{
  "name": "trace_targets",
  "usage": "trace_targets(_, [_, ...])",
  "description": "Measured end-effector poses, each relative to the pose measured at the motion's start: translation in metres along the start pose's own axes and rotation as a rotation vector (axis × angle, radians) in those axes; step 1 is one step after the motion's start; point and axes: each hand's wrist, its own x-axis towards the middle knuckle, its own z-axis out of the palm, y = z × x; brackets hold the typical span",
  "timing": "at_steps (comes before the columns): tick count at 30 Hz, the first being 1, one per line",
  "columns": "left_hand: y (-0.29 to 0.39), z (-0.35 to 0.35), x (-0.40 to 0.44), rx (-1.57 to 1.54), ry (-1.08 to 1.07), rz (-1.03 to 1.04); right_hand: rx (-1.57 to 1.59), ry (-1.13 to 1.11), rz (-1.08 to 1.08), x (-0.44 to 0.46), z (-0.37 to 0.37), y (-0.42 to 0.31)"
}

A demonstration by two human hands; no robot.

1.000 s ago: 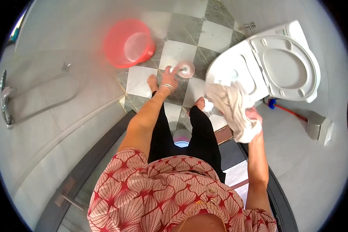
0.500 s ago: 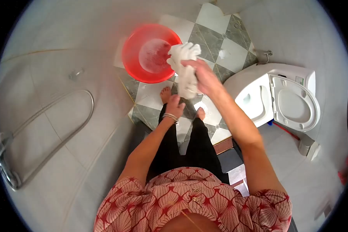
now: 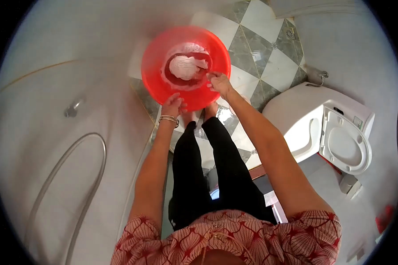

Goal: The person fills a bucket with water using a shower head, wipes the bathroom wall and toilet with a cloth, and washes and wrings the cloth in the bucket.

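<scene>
A red plastic basin (image 3: 151, 90) stands on the tiled floor in front of my feet, with sudsy water inside. In that water lies a crumpled white cloth (image 3: 184, 67), partly sunk. My left hand (image 3: 174, 105) is over the basin's near rim, its fingers apart and nothing in them. At the basin's near right side hovers my right hand (image 3: 219, 84), also with loose, parted fingers and holding nothing. Neither hand touches the cloth.
On the right stands a toilet (image 3: 292, 110) with its seat (image 3: 346, 141) raised. A shower hose (image 3: 102, 152) hangs along the left wall below a tap (image 3: 74, 108). The checkered floor (image 3: 247, 55) looks wet, with a drain (image 3: 289, 33) in the far corner.
The white cloth, held up by my right hand earlier, now lies in the basin. Both hands have let go and moved over the basin's near side.
</scene>
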Motion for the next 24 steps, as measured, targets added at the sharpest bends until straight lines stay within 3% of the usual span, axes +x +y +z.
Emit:
trace_targets(2, [0.001, -0.005, 0.036, -0.051, 0.011, -0.029, -0.018, 0.003, 0.008, 0.062, 0.016, 0.028])
trace_targets(4, [-0.003, -0.010, 0.072, -0.108, 0.045, -0.112, -0.222, -0.064, -0.189, 0.119, 0.027, 0.049])
trace_targets(5, [-0.001, -0.013, 0.088, -0.121, 0.043, -0.147, -0.366, 0.040, -0.300, 0.127, 0.042, 0.028])
trace_targets(6, [0.000, -0.018, 0.106, -0.120, 0.045, -0.159, -0.367, 0.038, -0.288, 0.155, 0.053, 0.025])
trace_targets(8, [-0.003, -0.029, 0.144, -0.131, 0.007, -0.177, -1.411, 0.006, -0.345, 0.226, 0.076, 0.029])
trace_targets(9, [-0.006, -0.036, 0.158, -0.131, 0.009, -0.189, -1.411, -0.002, -0.334, 0.254, 0.091, 0.043])
trace_targets(12, [-0.016, -0.048, 0.180, -0.172, -0.040, -0.171, -0.210, 0.202, -0.731, 0.317, 0.139, 0.084])
trace_targets(14, [-0.021, -0.051, 0.189, -0.214, -0.035, -0.211, -1.046, 0.577, -0.896, 0.325, 0.178, 0.106])
trace_targets(15, [-0.025, -0.055, 0.195, -0.213, -0.034, -0.223, -1.048, 0.572, -0.885, 0.321, 0.186, 0.114])
trace_targets(17, [-0.029, -0.060, 0.202, -0.274, -0.076, -0.273, -1.309, -0.244, -0.402, 0.313, 0.191, 0.118])
trace_targets(18, [-0.029, -0.061, 0.205, -0.277, -0.080, -0.275, -1.313, -0.242, -0.399, 0.318, 0.180, 0.126])
trace_targets(20, [-0.027, -0.060, 0.204, -0.313, -0.072, -0.312, -1.177, 0.035, -0.810, 0.322, 0.146, 0.142])
trace_targets(21, [-0.025, -0.057, 0.203, -0.316, -0.076, -0.314, -1.182, 0.037, -0.807, 0.321, 0.143, 0.145])
trace_targets(24, [-0.022, -0.048, 0.208, -0.357, 0.000, -0.348, 0.792, -0.190, 0.018, 0.300, 0.131, 0.131])
